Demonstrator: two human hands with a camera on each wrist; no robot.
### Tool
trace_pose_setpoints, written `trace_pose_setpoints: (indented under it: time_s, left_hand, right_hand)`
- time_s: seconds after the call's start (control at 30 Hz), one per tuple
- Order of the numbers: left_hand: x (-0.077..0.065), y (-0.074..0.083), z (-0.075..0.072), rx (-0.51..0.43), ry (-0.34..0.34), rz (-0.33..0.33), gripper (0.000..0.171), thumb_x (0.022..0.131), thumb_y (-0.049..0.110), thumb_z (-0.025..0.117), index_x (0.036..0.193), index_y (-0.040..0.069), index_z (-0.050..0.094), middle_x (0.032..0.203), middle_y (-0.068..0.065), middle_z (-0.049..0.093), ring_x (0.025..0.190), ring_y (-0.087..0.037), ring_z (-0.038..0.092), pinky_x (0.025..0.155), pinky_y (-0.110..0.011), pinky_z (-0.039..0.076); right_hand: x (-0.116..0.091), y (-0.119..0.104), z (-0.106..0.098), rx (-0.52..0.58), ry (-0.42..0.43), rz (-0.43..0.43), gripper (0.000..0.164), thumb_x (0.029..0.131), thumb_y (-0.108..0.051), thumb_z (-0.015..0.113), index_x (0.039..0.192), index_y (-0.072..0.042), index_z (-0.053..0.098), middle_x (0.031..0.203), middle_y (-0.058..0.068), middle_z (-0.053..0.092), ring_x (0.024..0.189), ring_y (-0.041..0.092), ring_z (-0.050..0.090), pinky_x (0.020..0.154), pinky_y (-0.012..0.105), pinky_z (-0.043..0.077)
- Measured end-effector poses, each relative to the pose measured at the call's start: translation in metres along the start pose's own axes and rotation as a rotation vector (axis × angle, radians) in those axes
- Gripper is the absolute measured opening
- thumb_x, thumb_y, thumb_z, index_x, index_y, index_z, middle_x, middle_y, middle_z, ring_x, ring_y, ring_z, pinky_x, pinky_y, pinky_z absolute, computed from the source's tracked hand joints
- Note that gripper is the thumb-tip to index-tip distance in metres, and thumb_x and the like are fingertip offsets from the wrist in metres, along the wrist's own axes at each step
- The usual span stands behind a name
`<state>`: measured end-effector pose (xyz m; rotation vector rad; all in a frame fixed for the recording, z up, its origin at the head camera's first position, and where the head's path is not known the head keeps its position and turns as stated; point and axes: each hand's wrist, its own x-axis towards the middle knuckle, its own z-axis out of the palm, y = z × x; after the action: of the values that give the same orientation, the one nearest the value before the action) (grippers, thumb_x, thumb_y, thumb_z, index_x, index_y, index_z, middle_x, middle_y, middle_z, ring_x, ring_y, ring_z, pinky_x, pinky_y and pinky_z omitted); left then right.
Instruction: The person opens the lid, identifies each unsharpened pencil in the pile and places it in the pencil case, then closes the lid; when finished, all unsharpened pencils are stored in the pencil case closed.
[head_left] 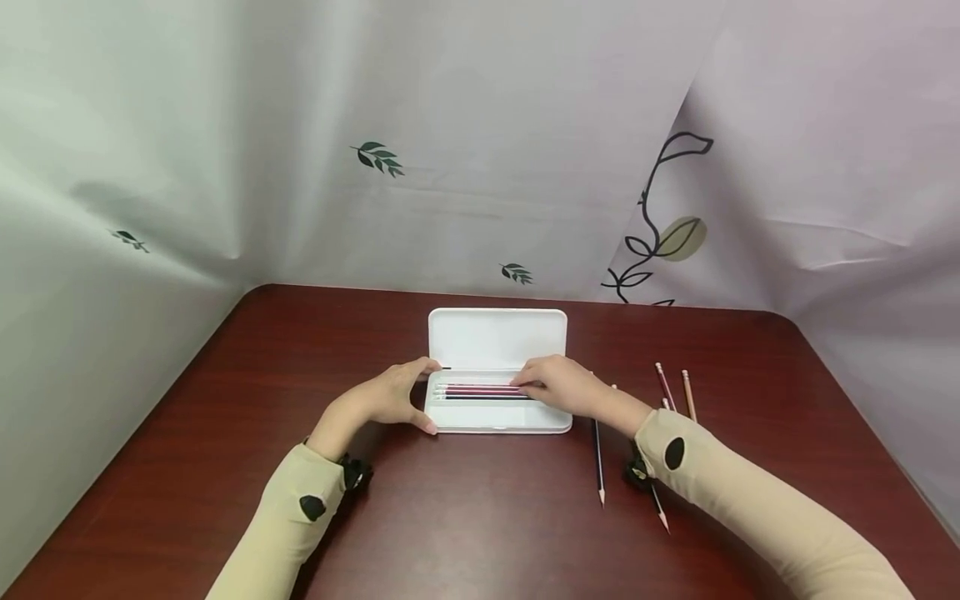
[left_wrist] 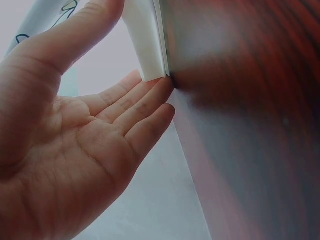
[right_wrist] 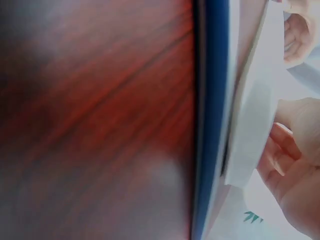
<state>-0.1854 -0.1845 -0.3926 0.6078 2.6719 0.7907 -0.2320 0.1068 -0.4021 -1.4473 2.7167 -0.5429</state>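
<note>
A white pencil case (head_left: 498, 422) lies open on the table, its lid (head_left: 498, 337) raised at the back. Inside, several pencils (head_left: 480, 388), red and dark blue with pale left ends, lie side by side. My left hand (head_left: 386, 396) holds the case's left end, thumb at the front corner and fingers at the back. In the left wrist view, the fingertips touch the end of the case (left_wrist: 145, 40). My right hand (head_left: 558, 385) reaches over the case's right part, thumb and curled fingers pinching a red pencil; its right end is hidden under the hand.
Right of the case, a dark pencil (head_left: 598, 462) lies on the brown table (head_left: 465, 517), tip toward me. A red pencil (head_left: 665, 386) and a tan pencil (head_left: 688, 396) lie farther right, partly behind the right forearm. A printed white curtain (head_left: 480, 167) hangs behind the table.
</note>
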Motion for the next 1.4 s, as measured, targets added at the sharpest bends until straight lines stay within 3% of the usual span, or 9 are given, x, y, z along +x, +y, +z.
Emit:
trace_pose_setpoints:
  time_s: [0.3,0.63,1.03,1.4]
  left_hand:
    - [-0.005,-0.001,0.000,-0.013,0.010,0.000,0.085,0.062,0.026,0.087,0.127,-0.003,0.042,0.131,-0.021,0.051,0.122,-0.032,0.050,0.102,-0.046,0.037]
    - [-0.003,0.001,-0.002,-0.018,0.007,-0.013,0.086,0.062,0.026,0.087,0.129,-0.002,0.041,0.132,-0.021,0.050,0.123,-0.031,0.049,0.102,-0.046,0.037]
    - [-0.004,0.001,-0.004,-0.008,0.000,-0.023,0.086,0.063,0.026,0.087,0.129,-0.003,0.041,0.132,-0.021,0.050,0.123,-0.031,0.049,0.102,-0.046,0.036]
    - [-0.002,0.004,-0.003,0.006,-0.011,-0.019,0.087,0.062,0.027,0.087,0.129,-0.003,0.040,0.131,-0.022,0.050,0.123,-0.032,0.049,0.102,-0.046,0.037]
  right_hand:
    - [-0.005,-0.007,-0.006,-0.086,-0.063,-0.023,0.023,0.090,-0.010,0.060,0.112,-0.010,0.069,0.104,0.003,0.066,0.099,0.017,0.062,0.083,0.034,0.051]
    - [-0.033,0.000,-0.026,-0.087,-0.042,0.010,0.027,0.088,-0.012,0.063,0.115,-0.009,0.066,0.110,0.005,0.065,0.104,0.019,0.060,0.085,0.037,0.050]
    - [-0.094,0.011,-0.046,-0.031,0.050,0.190,0.034,0.078,-0.006,0.072,0.112,-0.005,0.066,0.109,0.008,0.066,0.097,0.023,0.062,0.080,0.038,0.052]
    - [-0.152,0.030,-0.055,-0.012,0.182,0.418,0.027,0.071,-0.010,0.078,0.095,-0.005,0.069,0.080,-0.002,0.067,0.070,0.010,0.062,0.060,0.026,0.048]
